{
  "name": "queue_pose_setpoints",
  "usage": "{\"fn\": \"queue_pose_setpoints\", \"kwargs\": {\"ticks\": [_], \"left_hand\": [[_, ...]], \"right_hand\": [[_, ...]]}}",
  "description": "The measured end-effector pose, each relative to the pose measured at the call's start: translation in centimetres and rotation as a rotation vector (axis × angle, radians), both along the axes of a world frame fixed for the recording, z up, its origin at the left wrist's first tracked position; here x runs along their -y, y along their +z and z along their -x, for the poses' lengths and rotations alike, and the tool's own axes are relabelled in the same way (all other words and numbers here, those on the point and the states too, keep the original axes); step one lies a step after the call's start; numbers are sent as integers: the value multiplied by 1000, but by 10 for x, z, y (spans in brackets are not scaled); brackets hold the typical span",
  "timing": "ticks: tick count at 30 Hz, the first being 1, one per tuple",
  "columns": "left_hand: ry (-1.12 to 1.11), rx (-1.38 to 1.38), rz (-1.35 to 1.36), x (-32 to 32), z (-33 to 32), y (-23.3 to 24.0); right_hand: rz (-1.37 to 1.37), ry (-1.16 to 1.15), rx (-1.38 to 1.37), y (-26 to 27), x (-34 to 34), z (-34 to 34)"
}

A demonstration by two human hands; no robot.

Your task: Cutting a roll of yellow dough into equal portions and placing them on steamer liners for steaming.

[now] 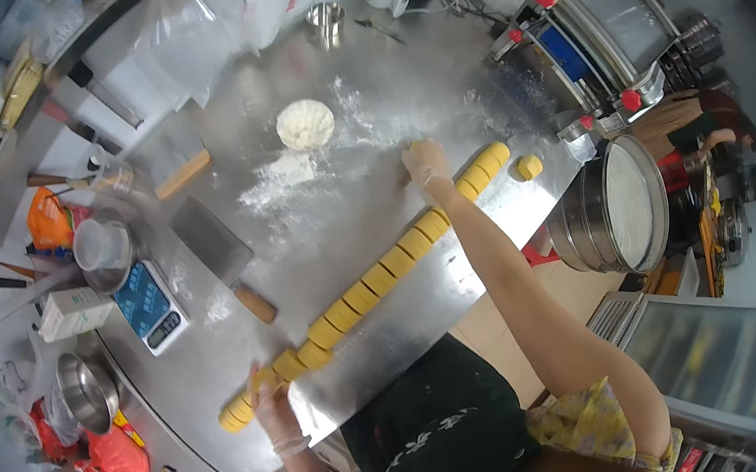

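A long row of cut yellow dough pieces (pixel 378 278) lies slantwise on the steel worktable (pixel 221 365). At the row's near left end, my left hand (pixel 278 413) in a clear plastic glove has its fingers around one dough piece (pixel 265 379). Beyond the row, my right hand (pixel 427 164), also gloved, is curled low over the table. A bit of yellow dough shows at its fingertips, the rest hidden by the hand. One loose yellow dough piece (pixel 529 167) sits apart past the row's right end. A round of white dough (pixel 305 125) rests farther back beside scattered flour (pixel 281 177).
A cleaver (pixel 212 242) and a wooden-handled dough scraper (pixel 181 170) lie left of the flour. Beside them are a digital scale (pixel 150 306) and a metal bowl (pixel 88 393). A dough-rolling machine (pixel 602 41) and steel sieve (pixel 626 206) stand right. Another person (pixel 712 120) is behind.
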State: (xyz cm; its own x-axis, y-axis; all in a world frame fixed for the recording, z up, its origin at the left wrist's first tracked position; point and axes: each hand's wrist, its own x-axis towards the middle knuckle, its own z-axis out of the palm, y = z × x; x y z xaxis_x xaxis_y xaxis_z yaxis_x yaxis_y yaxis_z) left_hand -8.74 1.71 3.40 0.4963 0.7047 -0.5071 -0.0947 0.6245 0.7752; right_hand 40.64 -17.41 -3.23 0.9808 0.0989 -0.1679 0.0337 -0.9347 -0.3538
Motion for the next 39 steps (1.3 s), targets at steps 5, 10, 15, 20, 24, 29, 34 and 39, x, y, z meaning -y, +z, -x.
{"fn": "queue_pose_setpoints", "kwargs": {"ticks": [5, 10, 15, 20, 24, 29, 34, 39], "left_hand": [[-205, -130, 73, 66, -50, 27], [-338, -251, -88, 93, -87, 29], [-550, -451, -495, 93, -164, 24], [-526, -408, -1178, 89, -244, -22], [-622, -630, -1462, 77, -278, -63], [-575, -811, -1434, 98, -278, -44], [-317, -858, -1509, 166, -254, -10], [-366, -693, -1467, 250, -262, -8]], "right_hand": [[-445, -48, -76, 71, 15, 24], [-444, 189, 285, 83, 127, 89], [-421, 349, 339, 70, 134, 130], [-309, 571, 356, 43, 36, 98], [-13, 787, 426, 7, -1, 75], [-373, 801, 199, 20, 82, 45], [-563, 475, 270, 53, 262, -4], [-631, -691, 227, 27, 429, -84]]}}
